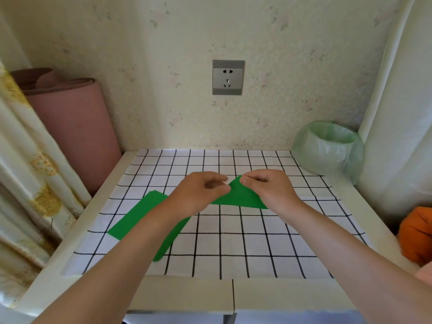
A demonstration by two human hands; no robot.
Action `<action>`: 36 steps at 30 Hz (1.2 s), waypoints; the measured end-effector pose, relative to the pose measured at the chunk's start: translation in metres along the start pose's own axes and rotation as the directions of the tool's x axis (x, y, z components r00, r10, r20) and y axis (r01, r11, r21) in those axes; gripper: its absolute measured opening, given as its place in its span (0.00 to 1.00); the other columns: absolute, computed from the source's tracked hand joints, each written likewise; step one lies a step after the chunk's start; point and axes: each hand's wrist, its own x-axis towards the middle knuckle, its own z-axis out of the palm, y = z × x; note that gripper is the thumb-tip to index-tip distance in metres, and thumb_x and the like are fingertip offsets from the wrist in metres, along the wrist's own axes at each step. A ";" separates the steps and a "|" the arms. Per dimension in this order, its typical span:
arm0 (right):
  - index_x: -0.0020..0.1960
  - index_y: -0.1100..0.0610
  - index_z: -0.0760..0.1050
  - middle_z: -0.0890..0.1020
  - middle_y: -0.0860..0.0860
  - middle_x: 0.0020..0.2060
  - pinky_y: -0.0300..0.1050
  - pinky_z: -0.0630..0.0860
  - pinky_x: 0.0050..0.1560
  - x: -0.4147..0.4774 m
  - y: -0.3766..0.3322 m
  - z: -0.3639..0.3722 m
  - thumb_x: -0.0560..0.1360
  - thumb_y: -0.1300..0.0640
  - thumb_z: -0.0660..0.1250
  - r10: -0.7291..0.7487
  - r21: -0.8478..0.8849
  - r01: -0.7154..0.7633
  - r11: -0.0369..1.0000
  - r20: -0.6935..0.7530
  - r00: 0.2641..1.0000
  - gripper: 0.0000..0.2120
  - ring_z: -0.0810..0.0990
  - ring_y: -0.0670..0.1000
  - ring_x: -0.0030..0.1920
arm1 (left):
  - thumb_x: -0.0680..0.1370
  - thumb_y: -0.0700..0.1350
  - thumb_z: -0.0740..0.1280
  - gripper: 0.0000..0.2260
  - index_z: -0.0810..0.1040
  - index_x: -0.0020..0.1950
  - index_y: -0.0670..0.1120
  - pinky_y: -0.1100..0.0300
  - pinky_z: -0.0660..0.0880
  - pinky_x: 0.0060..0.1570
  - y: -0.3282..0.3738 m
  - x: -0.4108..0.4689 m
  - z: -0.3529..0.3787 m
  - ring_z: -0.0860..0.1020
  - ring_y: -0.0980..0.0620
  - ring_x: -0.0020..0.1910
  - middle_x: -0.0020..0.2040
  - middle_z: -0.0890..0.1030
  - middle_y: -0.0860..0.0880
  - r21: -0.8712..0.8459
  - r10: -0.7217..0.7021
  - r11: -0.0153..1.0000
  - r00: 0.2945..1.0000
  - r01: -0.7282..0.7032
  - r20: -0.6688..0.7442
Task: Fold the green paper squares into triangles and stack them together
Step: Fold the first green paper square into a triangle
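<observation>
We are pinching the folded green triangle (240, 195) with both hands, left hand (201, 192) and right hand (268, 185), mid-table over the checked cloth (233, 242); unfolded green paper (140, 218) is lying flat at left, near the cloth's left edge.

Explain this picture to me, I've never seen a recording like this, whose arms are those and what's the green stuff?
There is no machine here. One camera worn on a person's head looks down at their own bare arms. The left hand and right hand together pinch a green paper piece folded into a triangle, raised at its tip. A flat green paper sheet lies on the black-and-white checked cloth, partly under the left forearm. A bin lined with a pale green plastic bag stands at the back right.
</observation>
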 end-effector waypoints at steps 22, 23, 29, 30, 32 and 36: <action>0.43 0.47 0.81 0.80 0.39 0.37 0.34 0.67 0.38 0.078 0.038 -0.008 0.77 0.56 0.69 -0.005 -0.451 0.043 0.892 0.084 0.996 0.06 0.76 0.38 0.39 | 0.76 0.41 0.70 0.06 0.81 0.44 0.52 0.66 0.71 0.40 -0.052 0.084 -0.007 0.79 0.55 0.40 0.41 0.82 0.52 0.074 -0.071 0.994 0.987 0.082 -0.141; 0.43 0.47 0.80 0.79 0.40 0.37 0.34 0.68 0.38 0.087 0.040 -0.007 0.77 0.56 0.69 -0.008 -0.459 0.041 0.887 0.073 0.997 0.06 0.76 0.38 0.40 | 0.76 0.41 0.70 0.06 0.81 0.45 0.52 0.66 0.71 0.39 -0.054 0.092 -0.007 0.78 0.56 0.39 0.40 0.82 0.53 0.071 -0.066 0.994 0.985 0.078 -0.159; 0.40 0.46 0.79 0.82 0.43 0.37 0.42 0.75 0.42 0.138 0.054 0.006 0.77 0.57 0.67 -0.072 -0.492 0.037 0.870 -0.052 0.996 0.09 0.80 0.47 0.41 | 0.77 0.42 0.69 0.12 0.79 0.60 0.49 0.65 0.70 0.50 -0.069 0.143 -0.008 0.76 0.56 0.48 0.50 0.80 0.53 0.208 0.050 0.978 0.967 0.003 -0.248; 0.40 0.46 0.78 0.82 0.44 0.38 0.43 0.77 0.43 0.145 0.058 0.010 0.77 0.57 0.67 -0.071 -0.509 0.030 0.860 -0.062 0.996 0.10 0.81 0.48 0.41 | 0.76 0.42 0.70 0.15 0.77 0.62 0.49 0.64 0.71 0.52 -0.073 0.149 -0.008 0.76 0.56 0.49 0.52 0.80 0.53 0.220 0.064 0.976 0.963 -0.005 -0.262; 0.41 0.46 0.79 0.83 0.45 0.39 0.47 0.79 0.45 0.156 0.065 0.016 0.78 0.56 0.66 -0.063 -0.534 0.015 0.845 -0.073 0.995 0.09 0.81 0.49 0.42 | 0.76 0.42 0.69 0.18 0.75 0.66 0.49 0.63 0.71 0.54 -0.083 0.159 -0.007 0.75 0.55 0.51 0.56 0.79 0.52 0.243 0.078 0.970 0.959 -0.010 -0.273; 0.44 0.47 0.81 0.83 0.45 0.43 0.51 0.80 0.49 0.177 0.071 0.022 0.77 0.56 0.67 -0.072 -0.545 0.001 0.838 -0.108 0.992 0.06 0.81 0.49 0.44 | 0.76 0.41 0.68 0.21 0.73 0.69 0.48 0.61 0.71 0.56 -0.093 0.172 -0.006 0.76 0.51 0.56 0.60 0.78 0.50 0.297 0.105 0.955 0.954 -0.018 -0.281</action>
